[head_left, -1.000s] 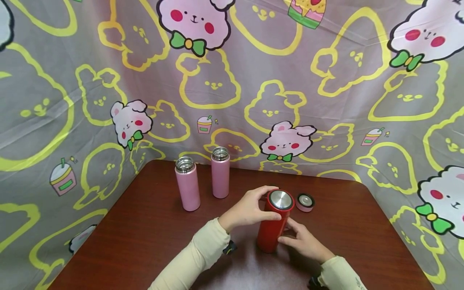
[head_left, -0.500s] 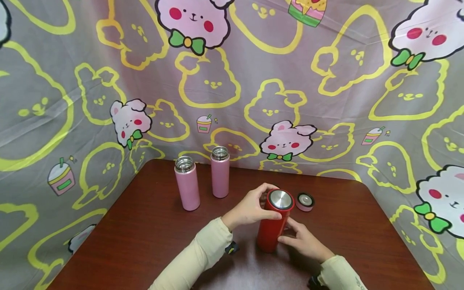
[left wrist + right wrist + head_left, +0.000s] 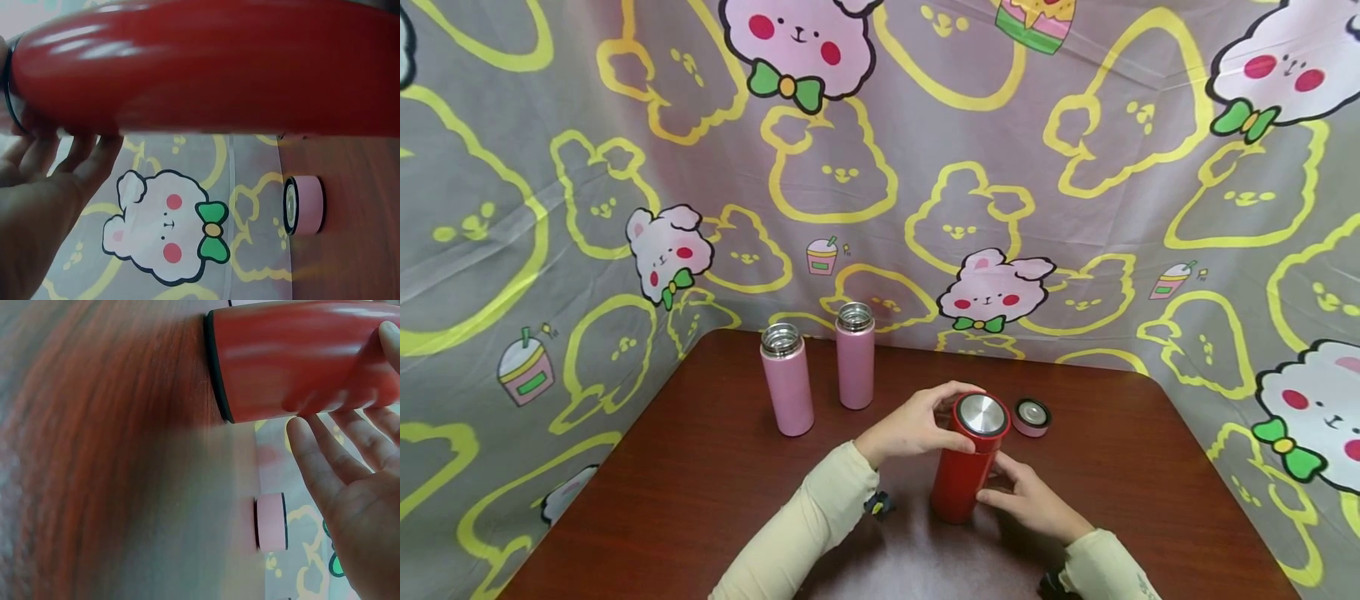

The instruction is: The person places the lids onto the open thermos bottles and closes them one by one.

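A red thermos [image 3: 957, 493] with a silver-topped red lid [image 3: 982, 414] stands on the table, leaning slightly in the head view. My left hand [image 3: 913, 427] grips the lid from the left, its thumb across the near side and its fingers round the far side. Lower down, my right hand [image 3: 1037, 502] holds the body between thumb and fingers. A black ring [image 3: 9, 87] shows near the top end in the left wrist view. In the right wrist view, the thermos's black base [image 3: 217, 369] meets the table.
Two lidless pink bottles, a nearer one [image 3: 788, 392] and a farther one [image 3: 856, 367], stand at the back left. One pink lid [image 3: 1032, 418] lies inside-up behind the thermos to the right. A patterned cloth [image 3: 880, 167] encloses the brown table [image 3: 700, 467].
My left thumb and hand have shifted slightly to the left round the lid, and the seam below the lid shows more. My right hand stays in place on the body.
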A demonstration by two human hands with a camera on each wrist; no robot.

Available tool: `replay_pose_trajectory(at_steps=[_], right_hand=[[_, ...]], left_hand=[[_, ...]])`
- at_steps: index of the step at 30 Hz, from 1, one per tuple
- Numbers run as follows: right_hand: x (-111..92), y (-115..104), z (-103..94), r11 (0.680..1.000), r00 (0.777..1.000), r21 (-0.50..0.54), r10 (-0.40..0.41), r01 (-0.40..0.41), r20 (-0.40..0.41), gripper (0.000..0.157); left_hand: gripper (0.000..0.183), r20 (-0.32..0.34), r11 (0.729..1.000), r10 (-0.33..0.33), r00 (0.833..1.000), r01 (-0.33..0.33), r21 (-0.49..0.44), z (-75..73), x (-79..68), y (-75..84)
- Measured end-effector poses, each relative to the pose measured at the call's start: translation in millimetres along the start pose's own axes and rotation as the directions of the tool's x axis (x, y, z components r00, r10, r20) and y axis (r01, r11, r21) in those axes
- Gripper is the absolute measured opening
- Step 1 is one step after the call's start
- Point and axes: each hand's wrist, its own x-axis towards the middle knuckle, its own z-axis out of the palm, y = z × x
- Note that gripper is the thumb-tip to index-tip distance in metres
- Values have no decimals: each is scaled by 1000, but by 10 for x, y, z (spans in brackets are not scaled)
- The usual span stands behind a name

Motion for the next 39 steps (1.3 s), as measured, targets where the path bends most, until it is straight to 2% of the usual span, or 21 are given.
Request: replay_pose_trajectory(at_steps=[6, 12, 17, 22, 25, 30, 33, 36, 39], right_hand=[[3, -4, -15, 999, 999, 11, 31, -31, 18, 50], [4, 3, -27, 1000, 1000, 5, 9, -9, 26, 46], [7, 14, -36, 1000, 999, 3, 20, -20, 34, 45], [19, 13, -28, 1000, 998, 13, -27, 26, 53, 44], [24, 10, -20, 999, 997, 9, -49, 49, 55, 43], [16, -20, -14, 999, 998, -7, -32, 32, 51, 43], [17, -16, -11, 1000, 999, -15, 3, -2, 45, 44], [18, 19, -9, 999, 999, -19, 39, -38, 36, 46], [21, 18, 0, 999, 998, -19, 48, -47, 34, 45]], left_hand=[[60, 117, 997, -2, 993, 11, -73, -96, 61, -18], [63, 239, 986, 34, 970, 6, -166, -168, 130, -98], [76, 296, 982, 75, 952, -19, -187, -192, 187, -166], [83, 328, 979, 75, 942, -7, -204, -207, 185, -194], [80, 328, 978, 64, 942, 7, -210, -211, 157, -175], [77, 289, 979, 42, 956, 19, -205, -197, 89, -116], [69, 231, 982, 22, 973, 21, -185, -185, 37, -60], [59, 145, 993, -5, 989, 22, -114, -172, -14, 18], [56, 95, 999, -34, 995, 38, -33, -162, -66, 89]])
